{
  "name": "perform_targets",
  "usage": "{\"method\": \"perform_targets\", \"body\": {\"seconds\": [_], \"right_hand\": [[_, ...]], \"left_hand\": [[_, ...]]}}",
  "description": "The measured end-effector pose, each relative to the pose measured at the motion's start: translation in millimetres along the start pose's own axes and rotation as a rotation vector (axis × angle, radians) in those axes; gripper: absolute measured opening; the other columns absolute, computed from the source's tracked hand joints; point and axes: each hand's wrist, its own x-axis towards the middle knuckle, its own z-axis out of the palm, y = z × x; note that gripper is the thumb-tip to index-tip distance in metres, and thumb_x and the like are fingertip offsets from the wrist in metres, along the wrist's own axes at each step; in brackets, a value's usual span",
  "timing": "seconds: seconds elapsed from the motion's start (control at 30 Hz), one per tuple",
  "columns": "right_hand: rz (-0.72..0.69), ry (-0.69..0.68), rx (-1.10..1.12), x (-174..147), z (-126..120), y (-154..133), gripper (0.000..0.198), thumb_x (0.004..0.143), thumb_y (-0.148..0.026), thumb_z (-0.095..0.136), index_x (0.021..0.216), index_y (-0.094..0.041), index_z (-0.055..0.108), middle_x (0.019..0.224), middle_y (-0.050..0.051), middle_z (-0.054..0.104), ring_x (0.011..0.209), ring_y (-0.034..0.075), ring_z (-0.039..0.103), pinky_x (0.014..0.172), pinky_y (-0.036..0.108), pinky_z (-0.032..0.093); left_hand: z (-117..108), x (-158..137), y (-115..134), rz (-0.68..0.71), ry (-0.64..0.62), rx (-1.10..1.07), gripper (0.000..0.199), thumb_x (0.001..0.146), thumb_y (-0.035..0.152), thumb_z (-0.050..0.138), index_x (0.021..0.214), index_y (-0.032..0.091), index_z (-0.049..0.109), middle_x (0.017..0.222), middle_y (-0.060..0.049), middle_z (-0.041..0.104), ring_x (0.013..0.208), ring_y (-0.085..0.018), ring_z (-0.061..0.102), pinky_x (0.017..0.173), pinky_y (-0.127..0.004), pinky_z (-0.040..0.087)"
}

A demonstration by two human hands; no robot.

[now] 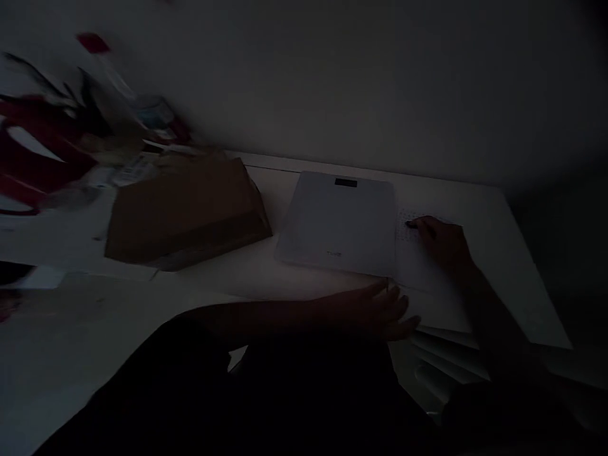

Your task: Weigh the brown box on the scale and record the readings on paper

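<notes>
A: Surveying the scene, largest item first: what occupies the counter (475, 196)?

B: A white counter against a wall, dimly lit. A brown cardboard box (185, 212) lies left of centre. Just right of it, a flat white scale (339, 221) with a dark display at its far edge. A blurred red-and-white clutter (42, 145) sits far left.

A: Location of the sheet?

B: A white paper sheet (422, 266) lies on the counter, touching the scale's right edge. Nothing stands between the hands and it.

A: Right hand pose?

B: The right hand (441, 244) rests on the sheet, forearm running back toward the body. Its fingers are closed on a dark pen (412, 224), tip at the paper.

A: Left hand?

B: The left hand (384, 310) lies flat at the sheet's near corner, fingers extended, close together, holding nothing.
</notes>
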Motion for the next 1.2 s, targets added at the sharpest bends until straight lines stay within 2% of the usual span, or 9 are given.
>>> {"method": "perform_targets", "body": {"seconds": [0.23,0.33,0.47,0.57,0.7,0.8,0.9,1.03,1.2], "right_hand": [[-0.019,0.134,-0.004,1.9,-1.9,6.4,0.051,0.102,-0.057,0.042,0.107,-0.021,0.079,0.095,0.007,0.075,0.083,0.026,0.072,0.068,0.034,0.051],[-0.112,0.183,-0.016,2.7,-6.2,-10.3,0.05,0.104,-0.055,0.044,0.108,-0.021,0.08,0.095,0.007,0.075,0.081,0.026,0.073,0.066,0.033,0.052],[-0.256,0.137,0.097,9.3,-10.2,-60.8,0.049,0.107,-0.052,0.041,0.122,-0.02,0.076,0.076,0.005,0.071,0.063,0.019,0.067,0.056,0.029,0.047],[-0.34,0.065,0.239,21.9,-5.7,-109.8,0.055,0.109,-0.053,0.035,0.122,-0.018,0.075,0.074,0.005,0.068,0.065,0.017,0.066,0.064,0.03,0.053],[-0.425,-0.046,0.472,46.3,16.0,-168.0,0.063,0.109,-0.06,0.028,0.138,-0.017,0.063,0.108,0.011,0.071,0.095,0.021,0.069,0.088,0.038,0.057],[-0.472,-0.14,0.652,65.1,40.9,-202.7,0.069,0.105,-0.068,0.03,0.151,-0.02,0.049,0.137,0.013,0.059,0.123,0.025,0.06,0.104,0.044,0.052],[-0.405,-0.273,0.79,81.2,65.1,-233.8,0.086,0.097,-0.082,0.03,0.158,-0.022,0.037,0.157,0.012,0.041,0.143,0.026,0.044,0.119,0.048,0.041],[-0.221,-0.392,0.832,96.0,89.6,-269.2,0.111,0.086,-0.093,0.03,0.164,-0.014,0.023,0.165,0.012,0.026,0.156,0.027,0.021,0.13,0.045,0.02],[-0.067,-0.526,0.842,100.2,113.5,-290.8,0.127,0.079,-0.098,0.031,0.165,-0.007,0.011,0.167,0.013,0.016,0.156,0.03,0.018,0.13,0.046,0.02]], "left_hand": [[-40.2,-94.0,2.5,-0.42,-0.018,0.075,0.036,0.103,0.024,0.052,0.137,0.013,0.056,0.128,-0.012,0.07,0.115,-0.026,0.065,0.104,-0.044,0.049],[-59.8,-133.7,-0.4,-0.574,0.092,0.198,0.037,0.093,0.01,0.051,0.129,0.01,0.06,0.118,-0.014,0.073,0.11,-0.03,0.067,0.095,-0.043,0.053],[-90.0,-180.5,-5.2,-0.787,0.227,0.38,0.054,0.08,0.009,0.06,0.134,0.014,0.06,0.115,-0.014,0.074,0.106,-0.029,0.07,0.09,-0.039,0.055],[-112.5,-208.0,-7.5,-0.892,0.352,0.51,0.064,0.078,0.013,0.063,0.141,0.018,0.057,0.118,-0.012,0.073,0.109,-0.029,0.07,0.093,-0.042,0.053],[-136.2,-236.0,-12.7,-1.084,0.504,0.555,0.056,0.082,0.022,0.061,0.137,0.014,0.061,0.124,-0.016,0.069,0.116,-0.033,0.064,0.1,-0.05,0.048],[-144.0,-254.4,-21.5,-1.249,0.646,0.465,0.049,0.092,0.032,0.057,0.136,0.011,0.061,0.13,-0.02,0.064,0.123,-0.035,0.059,0.102,-0.052,0.046],[-142.0,-272.5,-33.0,-1.31,0.854,0.25,0.054,0.093,0.042,0.062,0.14,0.015,0.057,0.138,-0.017,0.06,0.129,-0.032,0.057,0.103,-0.049,0.046],[-130.5,-289.0,-46.4,-1.501,1.062,-0.065,0.079,0.083,0.058,0.071,0.146,0.016,0.049,0.147,-0.017,0.055,0.137,-0.032,0.051,0.114,-0.051,0.04],[-113.7,-287.5,-56.1,-1.72,1.25,-0.391,0.101,0.075,0.073,0.071,0.148,0.009,0.041,0.152,-0.022,0.048,0.142,-0.037,0.044,0.118,-0.054,0.035]]}}
